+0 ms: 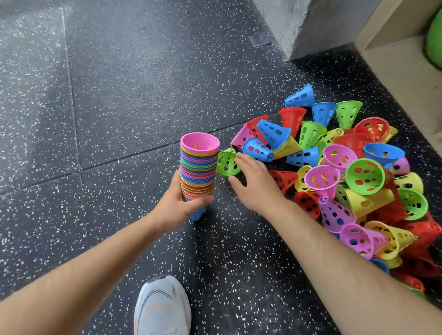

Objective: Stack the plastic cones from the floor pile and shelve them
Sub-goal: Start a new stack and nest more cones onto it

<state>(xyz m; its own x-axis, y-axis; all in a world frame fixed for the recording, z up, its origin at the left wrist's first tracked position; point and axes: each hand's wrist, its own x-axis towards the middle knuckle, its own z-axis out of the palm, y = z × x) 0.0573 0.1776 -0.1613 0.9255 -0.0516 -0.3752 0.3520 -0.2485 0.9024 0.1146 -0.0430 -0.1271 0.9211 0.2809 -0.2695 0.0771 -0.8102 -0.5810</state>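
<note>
On the dark, white-flecked rubber floor (110, 96), just beside the left edge of the loose pile (354, 181), a single green cone (227, 163) is seen lying on its side with its inside showing. It is met by the right hand (256, 183), whose fingers are spread and fairly straight: the forefinger is laid against the cone's rim and the thumb sits just under it, but no closed pinch is shown. The tall nested stack (198, 168) is held upright, wide ends up, by the left hand (176, 202), whose fingers and thumb are wrapped round its lower part. A pink cone is uppermost and a blue tip is seen below the hand. The cones are of thin moulded plastic, tapered, glossy and pierced with rounded slots, in red, blue, yellow, green and pink. They may be judged very light, fairly stiff yet springy at the rim, and slick enough to skid on the floor if nudged. A hold across the rim, thumb inside and fingers outside, would probably be surest. The stack is likely to be heavier and prone to bending or shedding cones if tilted, so a low grip with support under the tip seems wise. The pale wooden shelf (400, 65) is seen at the right, well apart from the stack
</note>
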